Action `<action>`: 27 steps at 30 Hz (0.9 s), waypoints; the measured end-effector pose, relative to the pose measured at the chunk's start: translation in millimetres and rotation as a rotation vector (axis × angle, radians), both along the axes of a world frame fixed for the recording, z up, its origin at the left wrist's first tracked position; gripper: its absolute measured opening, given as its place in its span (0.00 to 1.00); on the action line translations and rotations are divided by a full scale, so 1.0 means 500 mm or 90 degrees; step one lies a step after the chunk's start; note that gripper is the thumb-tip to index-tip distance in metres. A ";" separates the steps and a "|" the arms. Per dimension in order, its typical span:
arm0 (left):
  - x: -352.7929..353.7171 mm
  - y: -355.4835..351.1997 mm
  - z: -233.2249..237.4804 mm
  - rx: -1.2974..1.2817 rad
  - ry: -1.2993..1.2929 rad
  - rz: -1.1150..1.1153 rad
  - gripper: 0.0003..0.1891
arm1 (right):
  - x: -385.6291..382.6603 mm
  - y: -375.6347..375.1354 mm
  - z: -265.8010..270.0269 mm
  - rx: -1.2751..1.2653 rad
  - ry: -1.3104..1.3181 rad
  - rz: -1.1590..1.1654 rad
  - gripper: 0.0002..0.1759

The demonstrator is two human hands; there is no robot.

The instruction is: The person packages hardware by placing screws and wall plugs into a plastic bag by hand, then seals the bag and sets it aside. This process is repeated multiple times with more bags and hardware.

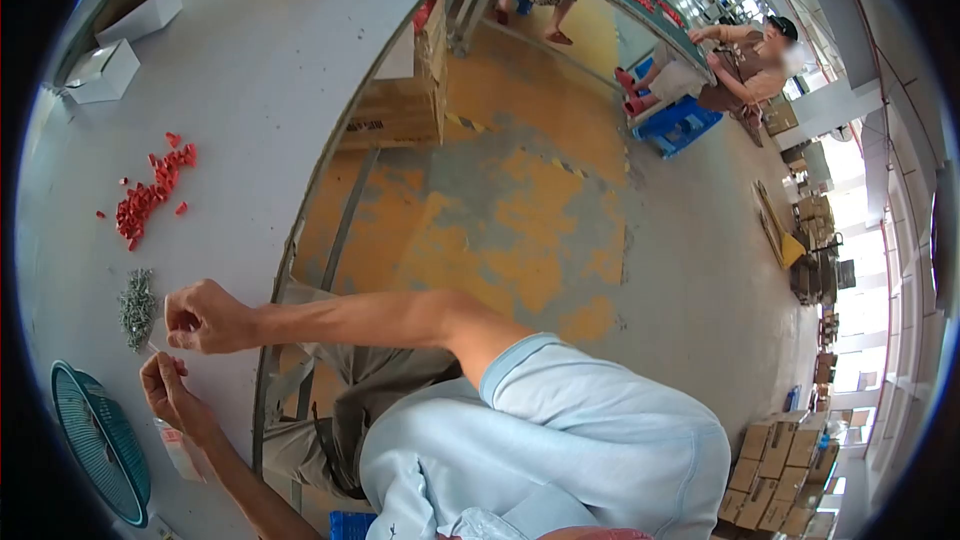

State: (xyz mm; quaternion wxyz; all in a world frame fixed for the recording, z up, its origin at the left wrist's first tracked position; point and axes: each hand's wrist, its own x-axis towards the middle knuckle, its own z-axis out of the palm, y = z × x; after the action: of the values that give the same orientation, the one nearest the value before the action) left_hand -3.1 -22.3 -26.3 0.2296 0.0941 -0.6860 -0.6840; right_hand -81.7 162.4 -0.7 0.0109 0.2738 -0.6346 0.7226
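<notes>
Near left hand point(177, 395), basket point(105, 440), contents unclear; grey pile point(136, 309) near right hand point(207, 318).

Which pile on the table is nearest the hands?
Grey pile, just beyond the right hand and left hand; the red pile lies farther off.

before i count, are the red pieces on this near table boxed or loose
Loose: the red pieces lie scattered directly on the grey tabletop.
</notes>
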 end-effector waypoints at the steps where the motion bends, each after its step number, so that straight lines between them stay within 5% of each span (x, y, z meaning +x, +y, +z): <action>1: -0.004 -0.003 0.004 0.000 -0.005 -0.005 0.05 | 0.007 0.015 0.056 -0.054 0.007 -0.004 0.10; 4: -0.001 0.021 0.005 -0.013 0.013 -0.003 0.05 | -0.023 0.085 0.351 -0.409 -0.034 0.089 0.10; 5: -0.004 0.030 0.014 -0.026 0.018 0.006 0.05 | -0.021 0.092 0.352 -0.416 -0.046 0.085 0.10; 9: 0.010 0.047 0.042 -0.104 0.055 0.000 0.04 | -0.050 0.098 0.416 -0.218 0.361 -0.080 0.11; 12: 0.001 0.028 0.016 -0.048 0.029 0.021 0.05 | 0.004 0.075 0.253 -0.092 0.165 0.140 0.07; 17: -0.010 0.017 0.018 -0.136 0.010 0.043 0.04 | -0.010 0.021 0.036 0.099 0.078 0.054 0.09; 18: -0.005 0.028 0.033 -0.114 0.001 0.025 0.02 | -0.008 0.016 0.024 0.079 -0.072 0.111 0.08; 27: -0.011 0.048 0.054 -0.087 -0.030 0.081 0.03 | -0.009 -0.029 0.007 0.111 -0.234 0.232 0.08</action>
State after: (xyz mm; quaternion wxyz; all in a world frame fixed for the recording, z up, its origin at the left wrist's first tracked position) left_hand -8.8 1.6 0.4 0.2621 0.1379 -0.7290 -0.6171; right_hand -86.1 147.8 2.9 -0.2581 0.2475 -0.6261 0.6929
